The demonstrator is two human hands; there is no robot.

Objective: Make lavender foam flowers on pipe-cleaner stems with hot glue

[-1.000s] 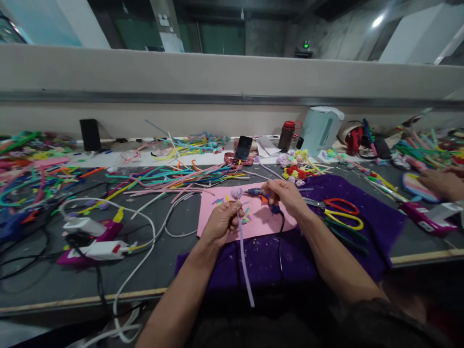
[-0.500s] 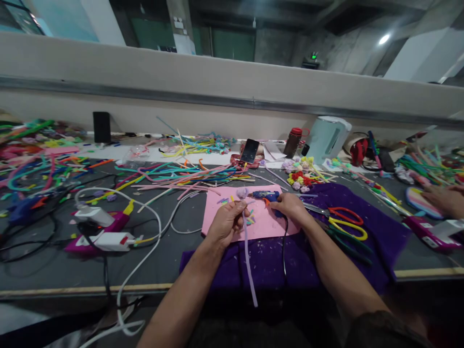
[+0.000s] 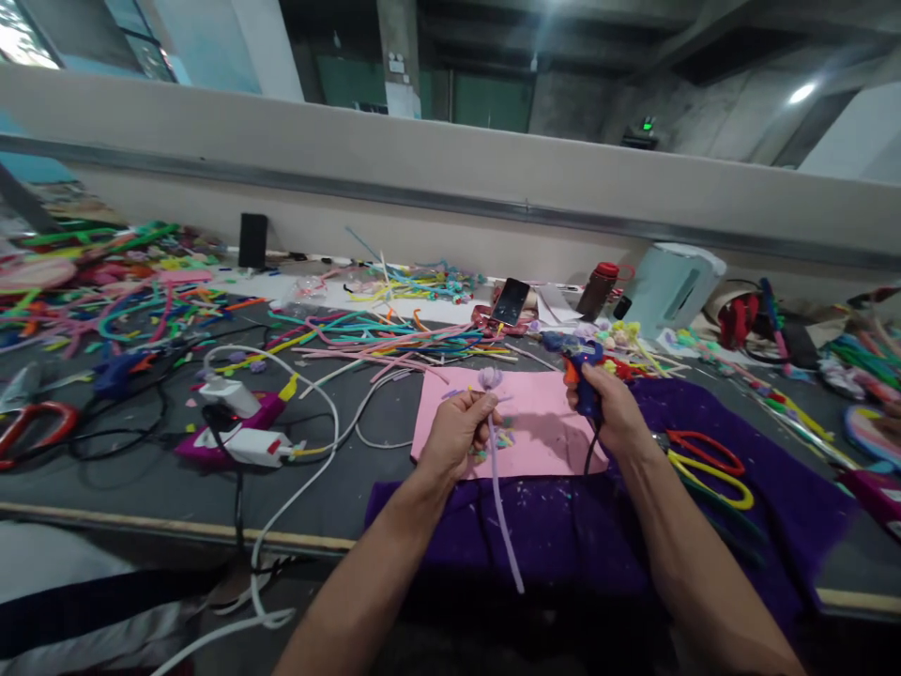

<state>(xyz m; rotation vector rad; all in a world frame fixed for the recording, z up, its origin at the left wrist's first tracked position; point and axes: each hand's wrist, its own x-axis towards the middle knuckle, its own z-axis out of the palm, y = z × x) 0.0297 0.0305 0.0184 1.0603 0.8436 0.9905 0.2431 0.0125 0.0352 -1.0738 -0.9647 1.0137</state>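
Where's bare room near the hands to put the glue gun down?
The pink sheet is mostly bare between the left hand holding the lilac pipe-cleaner flower and the right hand holding the glue gun. The purple cloth below is bare too. Crowded: the scissors to the right, the pipe-cleaner pile behind.

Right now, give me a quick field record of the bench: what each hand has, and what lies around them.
left hand: fingers pinch a lilac pipe-cleaner stem with a coiled flower head on top
right hand: gripping a blue glue gun, nozzle pointing left, cord hanging below
under the hands: pink sheet lying on purple cloth
right of the hands: red and yellow scissors on the cloth
left side: power strip with white cable
behind: loose pipe cleaners, phone, white kettle
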